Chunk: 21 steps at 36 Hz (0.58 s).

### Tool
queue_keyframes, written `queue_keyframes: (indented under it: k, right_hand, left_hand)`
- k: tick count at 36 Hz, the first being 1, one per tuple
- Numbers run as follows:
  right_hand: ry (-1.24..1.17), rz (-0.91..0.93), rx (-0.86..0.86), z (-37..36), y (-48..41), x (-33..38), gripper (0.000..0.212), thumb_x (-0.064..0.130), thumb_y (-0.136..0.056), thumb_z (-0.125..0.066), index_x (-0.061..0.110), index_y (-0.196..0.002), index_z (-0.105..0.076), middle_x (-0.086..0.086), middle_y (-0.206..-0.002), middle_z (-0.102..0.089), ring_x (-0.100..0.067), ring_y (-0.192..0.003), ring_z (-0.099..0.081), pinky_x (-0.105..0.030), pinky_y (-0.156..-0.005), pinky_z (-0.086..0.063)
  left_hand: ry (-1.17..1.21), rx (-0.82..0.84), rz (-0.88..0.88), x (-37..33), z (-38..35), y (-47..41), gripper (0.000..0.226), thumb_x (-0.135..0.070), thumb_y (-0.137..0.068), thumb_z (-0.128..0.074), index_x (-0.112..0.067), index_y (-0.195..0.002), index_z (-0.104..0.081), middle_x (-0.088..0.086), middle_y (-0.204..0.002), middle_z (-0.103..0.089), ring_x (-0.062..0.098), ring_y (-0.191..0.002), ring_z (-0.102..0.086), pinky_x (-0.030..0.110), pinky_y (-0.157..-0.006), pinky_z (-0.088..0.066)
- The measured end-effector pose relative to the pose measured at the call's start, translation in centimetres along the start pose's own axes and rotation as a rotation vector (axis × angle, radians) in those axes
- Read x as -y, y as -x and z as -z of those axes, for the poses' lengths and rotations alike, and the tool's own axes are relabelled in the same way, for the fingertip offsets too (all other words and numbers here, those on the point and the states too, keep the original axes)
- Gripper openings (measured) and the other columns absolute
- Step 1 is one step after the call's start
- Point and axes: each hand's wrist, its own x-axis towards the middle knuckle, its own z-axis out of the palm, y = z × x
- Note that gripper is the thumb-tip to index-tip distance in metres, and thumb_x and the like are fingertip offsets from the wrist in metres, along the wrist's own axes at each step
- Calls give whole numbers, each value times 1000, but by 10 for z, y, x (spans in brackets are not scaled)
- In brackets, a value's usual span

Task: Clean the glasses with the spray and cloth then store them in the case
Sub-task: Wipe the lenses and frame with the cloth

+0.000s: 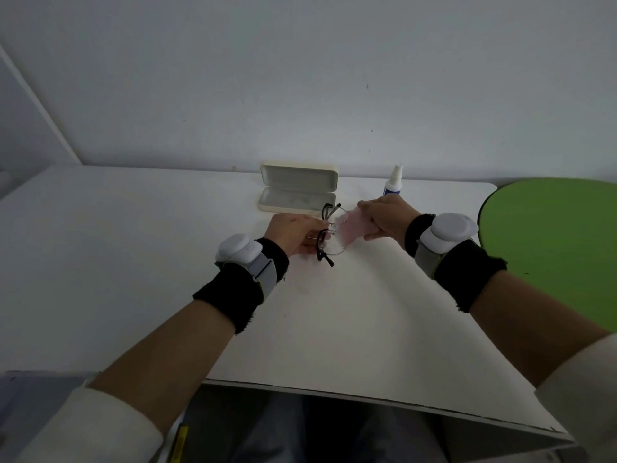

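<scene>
Just in front of the open case point(298, 188), above the counter point(133, 262), left hand point(291, 233) w/ grip clenched on glasses point(329, 233), right hand point(387, 217) grip grasping pink cloth point(350, 225) against a lens, spray bottle point(393, 182) standing right of the case.

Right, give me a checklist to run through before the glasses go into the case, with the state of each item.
1. Glasses held securely: ok, the left hand grips them at the frame.
2. Cloth in hand: ok, the right hand holds the pink cloth against a lens.
3. Lenses clean: cannot tell, too small to judge.
4. Case open and ready: ok, lid up, just behind the hands.
5. Case interior clear: cannot tell; pale marks show in the tray.
6. Spray bottle out of the way: ok, upright to the right of the case.
</scene>
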Motion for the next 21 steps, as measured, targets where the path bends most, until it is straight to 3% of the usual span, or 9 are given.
queue_keyframes:
  k: [5,8,11,14,16,21]
  right_hand:
    - [-124,-35,17,-2,-1,4,33,17,-96,-58,-10,-116,-57,-15,-87,-60,-24,-69,-63,-33,-65,-59]
    - [-207,-31,54,-1,1,6,30,14,-96,-58,-9,-114,-58,-19,-92,-62,-26,-71,-64,-31,-58,-58]
    - [-298,-24,85,0,4,8,13,3,-92,-46,-3,-96,-57,-19,-83,-66,-29,-70,-67,-33,-57,-59]
    - [-394,-35,75,-1,5,10,16,-3,-90,-35,6,-83,-46,-12,-63,-59,-28,-62,-66,-37,-58,-61]
    - [-429,-33,73,-2,5,10,19,-6,-91,-34,7,-81,-44,-12,-65,-55,-29,-61,-65,-39,-59,-62]
    - [-375,5,150,-2,2,5,21,-16,-85,-41,-3,-78,-56,-20,-78,-71,-27,-69,-74,-30,-62,-60]
  left_hand:
    - [-5,-19,5,1,0,1,15,-2,-84,-67,7,-95,-64,27,-94,-66,25,-61,-60,25,-54,-54]
    - [-10,-29,3,3,1,0,17,-2,-83,-68,7,-97,-65,31,-102,-66,25,-63,-61,26,-57,-55]
    - [-9,-27,8,3,3,-1,14,-2,-84,-68,6,-96,-64,31,-103,-66,25,-64,-61,27,-58,-56]
    - [-10,-23,9,4,3,-2,11,-2,-84,-67,5,-92,-64,27,-96,-67,24,-62,-62,27,-57,-56]
    - [-4,-16,9,3,4,-3,6,-2,-84,-67,3,-83,-63,26,-92,-67,23,-59,-63,27,-56,-56]
    - [0,-1,12,3,4,-4,9,-1,-85,-66,0,-78,-62,23,-86,-66,21,-57,-63,27,-55,-56]
